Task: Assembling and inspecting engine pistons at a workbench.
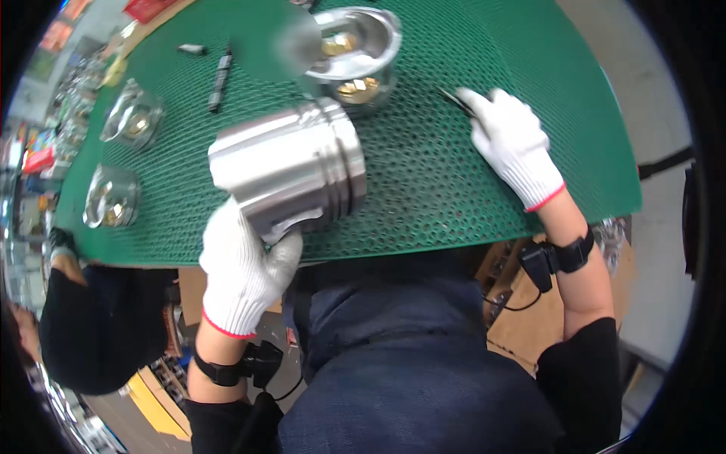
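My left hand (246,265), in a white knit glove, grips a large shiny metal piston (280,163) from its near side. The piston lies on its side, tilted over the green mat, with ring grooves round its right end. Whether it rests on the mat or hangs above it, I cannot tell. Away to the right, my gloved right hand (510,136) is closed round a thin dark pointed tool (458,102), its tip toward the left. Most of that tool is hidden in the fingers. Beyond the piston stands a shiny cup-shaped container (389,72) with brass-coloured pieces in it.
Two clear cups (102,181) with brass-coloured pieces stand at the left on the green perforated mat (423,204). A black marker (220,79) and its cap (191,49) lie farther back. At the lower left another person's dark-gloved hand (60,240) touches the table edge.
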`<state>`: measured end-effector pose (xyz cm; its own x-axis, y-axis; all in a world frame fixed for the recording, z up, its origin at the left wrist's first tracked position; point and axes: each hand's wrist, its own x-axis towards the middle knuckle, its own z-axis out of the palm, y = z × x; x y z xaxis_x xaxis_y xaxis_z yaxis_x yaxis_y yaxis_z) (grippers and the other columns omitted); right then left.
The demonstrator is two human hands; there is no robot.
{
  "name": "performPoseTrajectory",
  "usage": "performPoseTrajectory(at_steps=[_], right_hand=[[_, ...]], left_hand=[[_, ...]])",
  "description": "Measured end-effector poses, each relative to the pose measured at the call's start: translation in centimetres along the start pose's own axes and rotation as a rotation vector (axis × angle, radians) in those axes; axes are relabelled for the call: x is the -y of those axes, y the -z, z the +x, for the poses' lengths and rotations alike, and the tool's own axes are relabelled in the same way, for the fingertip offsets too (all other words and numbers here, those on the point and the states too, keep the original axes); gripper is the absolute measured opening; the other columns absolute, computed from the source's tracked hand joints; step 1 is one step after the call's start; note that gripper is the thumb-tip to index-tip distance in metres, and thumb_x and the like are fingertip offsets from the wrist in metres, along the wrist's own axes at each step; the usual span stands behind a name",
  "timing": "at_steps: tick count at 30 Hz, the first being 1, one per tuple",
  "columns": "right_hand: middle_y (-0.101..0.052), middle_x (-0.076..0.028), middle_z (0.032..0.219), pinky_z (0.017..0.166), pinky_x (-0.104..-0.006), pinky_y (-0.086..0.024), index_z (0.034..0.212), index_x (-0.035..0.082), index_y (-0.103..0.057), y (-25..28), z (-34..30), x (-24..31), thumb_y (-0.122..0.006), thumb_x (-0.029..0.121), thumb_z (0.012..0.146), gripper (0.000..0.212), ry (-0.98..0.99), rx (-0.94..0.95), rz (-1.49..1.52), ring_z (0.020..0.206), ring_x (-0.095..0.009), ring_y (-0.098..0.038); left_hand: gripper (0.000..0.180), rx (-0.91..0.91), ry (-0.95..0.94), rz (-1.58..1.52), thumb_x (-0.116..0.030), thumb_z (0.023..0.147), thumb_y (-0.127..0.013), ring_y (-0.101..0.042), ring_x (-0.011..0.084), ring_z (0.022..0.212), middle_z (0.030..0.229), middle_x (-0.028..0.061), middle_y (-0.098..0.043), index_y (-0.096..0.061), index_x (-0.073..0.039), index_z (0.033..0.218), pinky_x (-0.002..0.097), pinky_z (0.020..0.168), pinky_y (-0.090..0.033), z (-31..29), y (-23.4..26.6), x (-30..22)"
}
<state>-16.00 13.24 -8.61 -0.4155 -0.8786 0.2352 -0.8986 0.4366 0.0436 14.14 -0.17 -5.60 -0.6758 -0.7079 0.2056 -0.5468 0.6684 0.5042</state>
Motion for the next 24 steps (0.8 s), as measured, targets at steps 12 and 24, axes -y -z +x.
performPoseTrajectory(at_steps=[12, 24], right_hand=[[-0.059, -0.010, 0.082, 0.039, -0.0213, -0.041, 0.131, -0.006, -0.045, 4.0, -5.5, 3.7, -0.046, 0.009, 0.089, 0.045, -0.576, 0.339, 1.635, 0.050, -0.010, -0.052], [-0.053, -0.008, 0.069, 0.033, -0.0251, -0.038, 0.126, -0.006, -0.046, 1.0, -8.1, 2.7, -0.056, 0.024, 0.096, 0.044, -0.477, 0.237, 2.142, 0.042, -0.013, -0.048]], left_hand=[[0.031, -0.025, 0.687, -1.044, 0.009, 0.085, -0.058, -0.066, 0.0128, 0.092, 0.105, 0.0083, -0.068, -0.057, 0.001, 0.115, 0.0256, 0.080, -0.055, 0.4, 0.3, 1.3], [0.019, -0.126, -0.034, -0.451, -0.015, 0.081, -0.066, -0.069, 0.0305, 0.088, 0.100, 0.0131, -0.070, -0.073, -0.006, 0.096, 0.0374, 0.077, -0.055, -7.5, -5.3, 6.8]])
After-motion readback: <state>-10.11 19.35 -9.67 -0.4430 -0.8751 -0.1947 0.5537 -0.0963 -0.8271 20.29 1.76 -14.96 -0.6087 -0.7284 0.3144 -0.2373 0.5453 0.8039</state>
